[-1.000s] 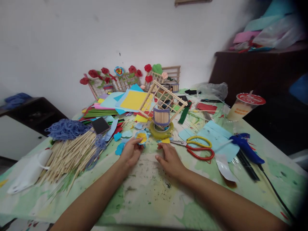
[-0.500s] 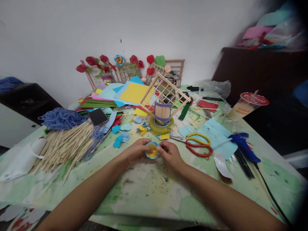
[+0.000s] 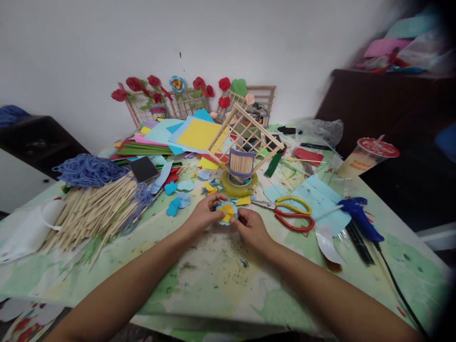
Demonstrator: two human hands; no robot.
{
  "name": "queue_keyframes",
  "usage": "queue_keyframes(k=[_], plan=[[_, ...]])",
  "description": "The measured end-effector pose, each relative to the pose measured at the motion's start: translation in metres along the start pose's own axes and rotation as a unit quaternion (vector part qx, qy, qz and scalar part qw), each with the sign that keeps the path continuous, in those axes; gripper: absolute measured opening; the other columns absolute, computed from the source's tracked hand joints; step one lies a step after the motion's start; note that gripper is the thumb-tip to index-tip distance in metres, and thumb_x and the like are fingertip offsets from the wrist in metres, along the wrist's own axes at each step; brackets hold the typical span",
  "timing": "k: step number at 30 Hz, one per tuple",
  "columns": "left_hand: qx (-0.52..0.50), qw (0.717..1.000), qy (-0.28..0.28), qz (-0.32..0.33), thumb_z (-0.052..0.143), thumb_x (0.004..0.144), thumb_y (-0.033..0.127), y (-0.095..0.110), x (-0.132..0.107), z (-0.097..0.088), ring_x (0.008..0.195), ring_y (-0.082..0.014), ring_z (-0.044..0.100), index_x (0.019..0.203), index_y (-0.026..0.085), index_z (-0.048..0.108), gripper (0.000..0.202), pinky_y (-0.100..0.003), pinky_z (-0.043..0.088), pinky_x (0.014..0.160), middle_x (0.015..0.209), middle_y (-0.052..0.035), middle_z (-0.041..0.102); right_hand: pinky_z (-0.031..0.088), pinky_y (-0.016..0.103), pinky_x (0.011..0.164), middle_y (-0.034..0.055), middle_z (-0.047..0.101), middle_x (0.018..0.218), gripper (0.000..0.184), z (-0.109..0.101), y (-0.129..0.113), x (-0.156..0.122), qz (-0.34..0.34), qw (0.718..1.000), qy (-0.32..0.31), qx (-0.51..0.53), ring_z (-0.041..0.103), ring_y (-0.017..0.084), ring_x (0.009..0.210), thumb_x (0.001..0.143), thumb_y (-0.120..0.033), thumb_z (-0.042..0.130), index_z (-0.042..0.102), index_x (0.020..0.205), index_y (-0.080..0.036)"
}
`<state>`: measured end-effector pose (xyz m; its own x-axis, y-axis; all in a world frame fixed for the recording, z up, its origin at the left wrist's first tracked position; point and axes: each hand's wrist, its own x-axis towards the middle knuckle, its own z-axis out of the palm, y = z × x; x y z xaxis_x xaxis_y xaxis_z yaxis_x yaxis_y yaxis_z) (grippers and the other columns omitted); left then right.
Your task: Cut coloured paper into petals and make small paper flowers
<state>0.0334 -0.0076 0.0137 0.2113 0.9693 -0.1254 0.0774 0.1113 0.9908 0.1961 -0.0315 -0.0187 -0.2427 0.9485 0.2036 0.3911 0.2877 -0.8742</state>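
Note:
Between my two hands is a small paper flower (image 3: 227, 213), blue around the rim with a yellow layer on top. My left hand (image 3: 208, 212) pinches its left side, the thumb over the yellow part. My right hand (image 3: 251, 228) grips the lower right edge with thumb and fingers. Beyond the flower stands a yellow tape roll (image 3: 238, 189) with a stick lattice frame (image 3: 249, 128) propped on it. Loose blue paper petals (image 3: 173, 207) lie left of my hands, and scissors (image 3: 292, 213) with red and yellow handles lie to the right.
A heap of wooden sticks (image 3: 96, 209) and blue yarn (image 3: 89, 169) occupy the left. On the right are a blue glue gun (image 3: 363, 218) with its cord and a lidded cup (image 3: 368, 156). Coloured paper sheets (image 3: 197, 134) are stacked toward the wall.
Both hands have shifted slightly away from me with the flower, and its yellow layer now appears more spread out. The camera view has moved a little.

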Motion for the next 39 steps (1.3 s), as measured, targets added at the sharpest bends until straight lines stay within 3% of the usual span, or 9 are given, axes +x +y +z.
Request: queue_keyframes(k=[3,6,12,17,22,27,32,36,39], plan=[[0.053,0.998,-0.004,0.042,0.062,0.061,0.014,0.002,-0.004,0.001,0.077,-0.0161,0.057,0.108,0.017,0.051,0.049,-0.025,0.043,0.067,0.083,-0.0008,0.059,0.036,0.027,0.063,0.0002,0.053,0.072,0.02,-0.001,0.0,-0.001,-0.016,0.999,0.042,-0.007,0.048,0.016,0.068,0.078,-0.038,0.056,0.054,0.076,-0.019],[0.131,0.985,0.003,0.114,0.062,0.063,0.013,0.003,-0.007,0.001,0.08,-0.0171,0.059,0.116,0.02,0.049,0.055,-0.027,0.042,0.075,0.079,0.0002,0.061,0.039,0.034,0.081,0.0054,0.058,0.096,0.026,-0.001,0.003,-0.001,-0.039,0.994,0.104,0.012,0.052,0.021,0.092,0.079,-0.038,0.057,0.056,0.097,-0.02],[0.211,0.956,0.012,0.203,0.061,0.062,0.008,0.003,-0.011,0.001,0.081,-0.0176,0.057,0.127,0.021,0.045,0.069,-0.031,0.038,0.088,0.079,0.0004,0.06,0.038,0.038,0.086,0.005,0.056,0.093,0.009,0.001,0.008,0.002,-0.038,0.993,0.11,0.008,0.052,0.021,0.092,0.077,-0.026,0.057,0.06,0.085,-0.021],[0.229,0.943,0.003,0.24,0.059,0.063,0.006,-0.001,-0.012,-0.002,0.084,-0.0177,0.056,0.135,0.021,0.038,0.077,-0.032,0.036,0.093,0.082,-0.0009,0.06,0.038,0.038,0.085,0.0049,0.055,0.09,0.012,0.001,0.005,0.001,-0.038,0.996,0.068,-0.036,0.051,0.022,0.091,0.073,-0.022,0.06,0.061,0.085,-0.019],[0.241,0.939,-0.01,0.246,0.06,0.063,0.007,-0.003,-0.012,-0.002,0.085,-0.0182,0.055,0.134,0.021,0.039,0.075,-0.034,0.034,0.095,0.083,-0.0012,0.06,0.036,0.04,0.088,0.006,0.055,0.099,0.023,0.0,0.003,-0.001,-0.052,0.994,0.098,-0.025,0.05,0.024,0.098,0.074,-0.029,0.063,0.059,0.094,-0.02],[0.216,0.948,-0.016,0.234,0.06,0.066,0.008,-0.003,-0.011,0.0,0.086,-0.0181,0.056,0.136,0.022,0.036,0.075,-0.033,0.036,0.094,0.083,-0.001,0.059,0.039,0.035,0.082,0.0037,0.057,0.087,0.009,-0.001,0.001,0.001,-0.05,0.996,0.079,-0.006,0.053,0.021,0.087,0.078,-0.029,0.059,0.061,0.079,-0.021],[0.141,0.968,-0.025,0.204,0.065,0.067,0.012,0.0,-0.009,-0.004,0.087,-0.0178,0.057,0.13,0.021,0.042,0.068,-0.031,0.039,0.089,0.088,-0.003,0.062,0.041,0.034,0.074,0.0045,0.057,0.08,0.013,-0.005,0.0,0.003,-0.047,0.994,0.09,0.039,0.053,0.02,0.079,0.078,-0.03,0.056,0.063,0.074,-0.019],[0.109,0.981,-0.056,0.153,0.058,0.072,0.013,0.003,-0.003,-0.011,0.078,-0.017,0.06,0.11,0.02,0.057,0.038,-0.027,0.045,0.075,0.082,-0.0033,0.063,0.042,0.034,0.077,0.0046,0.058,0.084,0.014,-0.008,0.003,0.006,-0.021,0.988,0.128,0.087,0.053,0.02,0.082,0.08,-0.03,0.056,0.064,0.08,-0.02],[0.202,0.96,-0.135,0.141,0.05,0.073,0.01,0.004,0.003,-0.016,0.068,-0.0162,0.06,0.085,0.019,0.065,0.021,-0.025,0.044,0.065,0.072,-0.0024,0.064,0.042,0.034,0.079,0.0042,0.057,0.086,0.013,-0.008,0.007,0.007,-0.001,0.983,0.139,0.115,0.053,0.02,0.084,0.08,-0.03,0.057,0.064,0.081,-0.02]])
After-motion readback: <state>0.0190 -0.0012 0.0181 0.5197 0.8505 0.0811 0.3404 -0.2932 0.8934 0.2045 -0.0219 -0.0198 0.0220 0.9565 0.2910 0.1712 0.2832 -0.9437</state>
